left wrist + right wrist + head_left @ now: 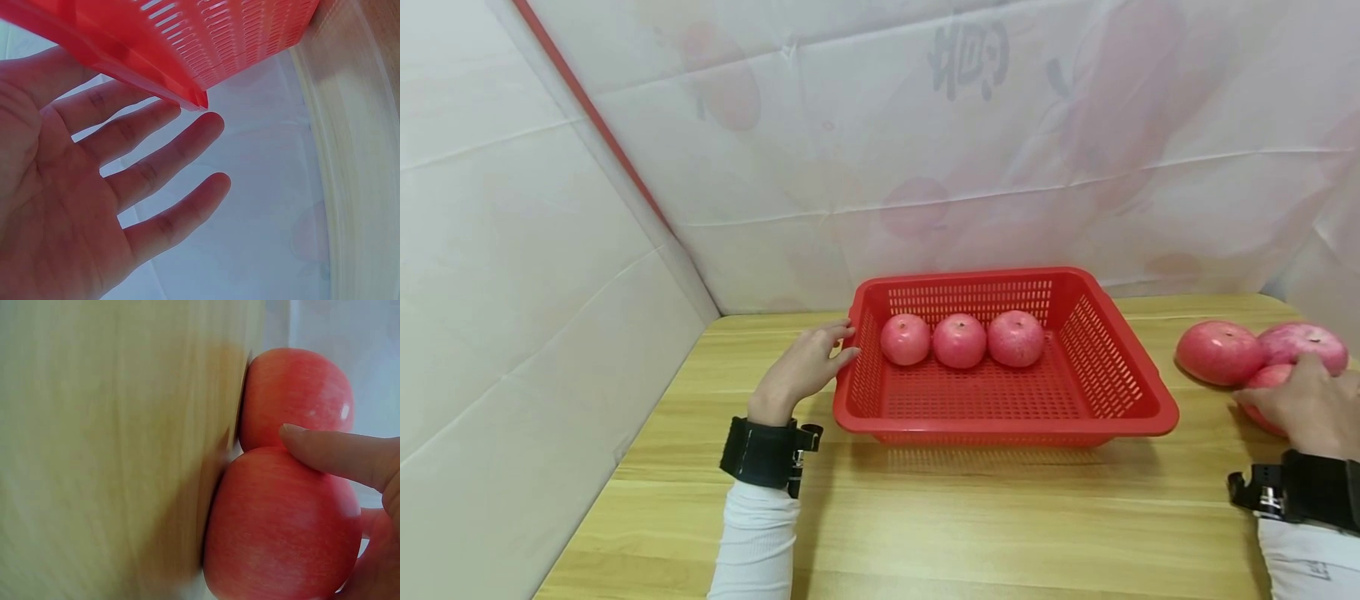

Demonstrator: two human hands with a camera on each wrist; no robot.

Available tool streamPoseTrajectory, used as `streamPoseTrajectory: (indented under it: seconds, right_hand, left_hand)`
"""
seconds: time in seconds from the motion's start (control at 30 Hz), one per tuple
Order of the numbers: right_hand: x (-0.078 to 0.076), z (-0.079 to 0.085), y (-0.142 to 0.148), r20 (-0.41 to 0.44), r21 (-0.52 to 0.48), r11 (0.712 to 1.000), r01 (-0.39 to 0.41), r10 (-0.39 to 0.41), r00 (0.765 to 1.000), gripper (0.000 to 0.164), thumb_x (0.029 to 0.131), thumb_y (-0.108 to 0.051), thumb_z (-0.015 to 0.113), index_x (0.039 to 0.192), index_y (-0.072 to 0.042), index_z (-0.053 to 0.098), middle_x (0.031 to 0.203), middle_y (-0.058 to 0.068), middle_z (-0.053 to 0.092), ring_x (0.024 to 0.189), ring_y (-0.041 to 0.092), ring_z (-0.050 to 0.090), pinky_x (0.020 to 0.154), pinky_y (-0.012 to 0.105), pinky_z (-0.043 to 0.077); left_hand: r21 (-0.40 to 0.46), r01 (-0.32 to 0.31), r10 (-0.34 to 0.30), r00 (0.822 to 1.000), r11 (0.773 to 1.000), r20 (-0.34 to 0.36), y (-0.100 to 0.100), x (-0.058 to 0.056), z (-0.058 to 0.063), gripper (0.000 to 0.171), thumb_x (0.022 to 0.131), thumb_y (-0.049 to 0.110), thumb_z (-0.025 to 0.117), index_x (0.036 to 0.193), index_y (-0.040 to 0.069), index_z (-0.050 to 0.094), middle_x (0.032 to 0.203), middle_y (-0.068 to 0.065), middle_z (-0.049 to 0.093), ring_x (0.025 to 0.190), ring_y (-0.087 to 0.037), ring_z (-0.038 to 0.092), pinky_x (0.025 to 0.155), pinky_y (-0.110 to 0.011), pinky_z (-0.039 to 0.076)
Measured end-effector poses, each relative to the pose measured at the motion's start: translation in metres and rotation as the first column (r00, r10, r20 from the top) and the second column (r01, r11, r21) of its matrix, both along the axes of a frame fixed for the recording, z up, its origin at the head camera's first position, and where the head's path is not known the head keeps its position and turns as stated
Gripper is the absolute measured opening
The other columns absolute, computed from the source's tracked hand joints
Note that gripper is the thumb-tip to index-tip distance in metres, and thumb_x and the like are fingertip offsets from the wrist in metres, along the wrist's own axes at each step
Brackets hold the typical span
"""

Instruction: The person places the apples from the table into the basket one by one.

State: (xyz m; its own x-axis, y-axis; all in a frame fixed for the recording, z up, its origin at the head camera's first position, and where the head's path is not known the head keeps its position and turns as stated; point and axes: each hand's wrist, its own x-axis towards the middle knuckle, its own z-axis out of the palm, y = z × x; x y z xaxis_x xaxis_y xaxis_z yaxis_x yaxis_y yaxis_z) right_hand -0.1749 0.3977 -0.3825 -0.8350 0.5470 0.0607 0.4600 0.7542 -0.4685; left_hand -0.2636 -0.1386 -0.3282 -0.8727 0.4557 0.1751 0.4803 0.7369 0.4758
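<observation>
Three red apples (pixel 959 341) sit in a row at the back of a red plastic basket (pixel 985 427). At the basket's left rim is my left hand (pixel 801 367), its spread fingers nearly straight and touching the edge; in the left wrist view they lie beside the rim (pixel 150 84). On the far right, my right hand (pixel 1318 408) grips the nearest apple (pixel 281 525), thumb on one side and fingers on the other. That apple rests on the table. Behind it are a red apple (pixel 1219 353) and a paler, streaked apple (pixel 1303 346).
The wooden table (pixel 970 525) extends in front of the basket and between it and the right-hand apples. White printed sheeting (pixel 865 150) stands behind the table, with another pale sheet (pixel 535 333) along the left side.
</observation>
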Motion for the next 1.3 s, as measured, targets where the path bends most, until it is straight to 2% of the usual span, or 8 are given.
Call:
streamPoseTrajectory:
  seconds: [0.4,0.53,0.8,0.93,1.03,1.07,1.2,1.3]
  right_hand:
    - [0.001,0.003,0.000,-0.003,0.000,1.000,-0.011,0.011,1.000,0.073,0.069,-0.021,0.070,0.111,0.020,0.025,0.094,0.040,0.027,0.089,0.053,0.023,0.074,0.061,0.029]
    - [-0.002,0.003,0.006,-0.050,-0.022,1.000,-0.021,0.020,0.999,0.075,0.069,-0.020,0.070,0.114,0.021,0.025,0.099,0.042,0.025,0.093,0.054,0.022,0.076,0.063,0.029]
    - [-0.018,-0.007,0.025,-0.165,-0.047,0.996,-0.074,0.065,0.984,0.092,0.072,-0.039,0.072,0.125,0.016,0.020,0.114,0.041,0.025,0.098,0.053,0.025,0.073,0.065,0.037]
    - [-0.020,-0.005,0.023,-0.189,-0.057,0.995,-0.086,0.074,0.979,0.079,0.075,-0.029,0.071,0.122,0.015,0.026,0.114,0.040,0.030,0.097,0.053,0.029,0.075,0.067,0.037]
    - [-0.029,-0.020,0.041,-0.186,-0.054,0.996,-0.072,0.061,0.981,0.086,0.074,-0.031,0.072,0.128,0.014,0.022,0.116,0.040,0.028,0.098,0.053,0.029,0.077,0.068,0.036]
    - [-0.032,-0.026,0.049,-0.185,-0.046,0.997,-0.064,0.055,0.981,0.095,0.072,-0.041,0.071,0.129,0.014,0.019,0.116,0.040,0.028,0.096,0.052,0.029,0.075,0.067,0.037]
    - [-0.020,-0.004,0.024,-0.154,-0.068,0.997,-0.037,0.026,0.988,0.101,0.074,-0.040,0.069,0.129,0.019,0.008,0.112,0.042,0.025,0.093,0.052,0.029,0.079,0.066,0.036]
    - [-0.004,0.026,-0.013,-0.155,-0.096,0.994,-0.043,0.028,0.988,0.086,0.078,-0.024,0.065,0.125,0.023,0.010,0.109,0.043,0.026,0.093,0.052,0.030,0.081,0.065,0.036]
  left_hand:
    - [-0.006,-0.005,0.005,1.000,1.000,0.004,0.000,0.002,0.002,0.042,0.088,0.017,0.058,0.126,0.002,0.049,0.135,-0.013,0.042,0.107,-0.026,0.048,0.079,-0.035,0.052]
    - [-0.006,-0.006,0.006,1.000,1.000,0.009,0.000,0.002,0.003,0.042,0.088,0.017,0.058,0.126,0.002,0.049,0.135,-0.013,0.042,0.107,-0.026,0.048,0.078,-0.034,0.052]
    - [-0.003,-0.008,0.008,1.000,1.000,0.002,-0.001,0.003,0.003,0.042,0.088,0.017,0.058,0.126,0.002,0.049,0.134,-0.013,0.043,0.105,-0.025,0.049,0.078,-0.034,0.052]
    - [-0.009,-0.013,0.013,1.000,1.000,-0.003,-0.001,0.002,0.002,0.042,0.087,0.017,0.059,0.126,0.003,0.050,0.133,-0.013,0.045,0.104,-0.024,0.049,0.078,-0.034,0.052]
    - [-0.014,-0.013,0.013,1.000,1.000,-0.001,-0.001,0.002,0.001,0.042,0.087,0.017,0.059,0.126,0.003,0.050,0.133,-0.013,0.045,0.104,-0.023,0.049,0.079,-0.034,0.052]
    - [-0.015,-0.014,0.014,1.000,1.000,0.002,-0.001,0.002,0.001,0.043,0.087,0.017,0.059,0.126,0.003,0.050,0.133,-0.013,0.045,0.104,-0.023,0.049,0.079,-0.034,0.052]
    - [-0.019,-0.015,0.015,1.000,1.000,-0.001,0.000,0.002,0.001,0.043,0.087,0.017,0.059,0.126,0.003,0.049,0.133,-0.013,0.045,0.101,-0.020,0.050,0.078,-0.033,0.052]
    - [-0.017,-0.010,0.010,1.000,1.000,0.000,0.000,0.002,0.001,0.043,0.088,0.018,0.059,0.126,0.003,0.049,0.132,-0.013,0.046,0.098,-0.018,0.050,0.076,-0.032,0.052]
